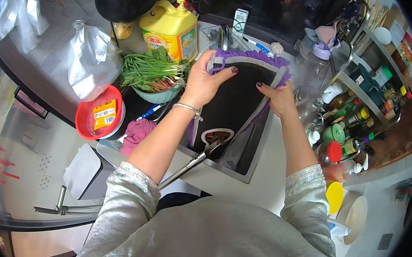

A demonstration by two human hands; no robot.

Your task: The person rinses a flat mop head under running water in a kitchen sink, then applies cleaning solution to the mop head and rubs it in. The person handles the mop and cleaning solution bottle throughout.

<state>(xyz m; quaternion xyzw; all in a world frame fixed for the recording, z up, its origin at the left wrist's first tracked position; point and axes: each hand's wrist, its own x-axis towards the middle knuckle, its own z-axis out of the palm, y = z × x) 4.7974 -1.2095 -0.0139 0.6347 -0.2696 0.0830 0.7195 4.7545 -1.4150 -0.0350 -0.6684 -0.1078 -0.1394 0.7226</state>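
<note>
Over the kitchen sink (253, 165), a flat mop head (238, 94) is held up with its black backing towards me. Purple chenille pile and a grey band run along its edge. My left hand (202, 82) grips the far left corner, thumb on the backing. At the far right edge, my right hand (279, 97) pinches the rim between thumb and fingers. A metal mop handle (186, 168) slants from beside my left forearm to a pale-rimmed oval opening (217, 132) at the near end. The pile side is mostly hidden.
Left of the sink are a bowl of leafy greens (155, 74), a red basin (81, 115) and a pink cloth (139, 133). A yellow jug (169, 27) stands behind. The faucet (224, 36) rises past the mop head. Bottles and jars (346, 117) crowd the right side.
</note>
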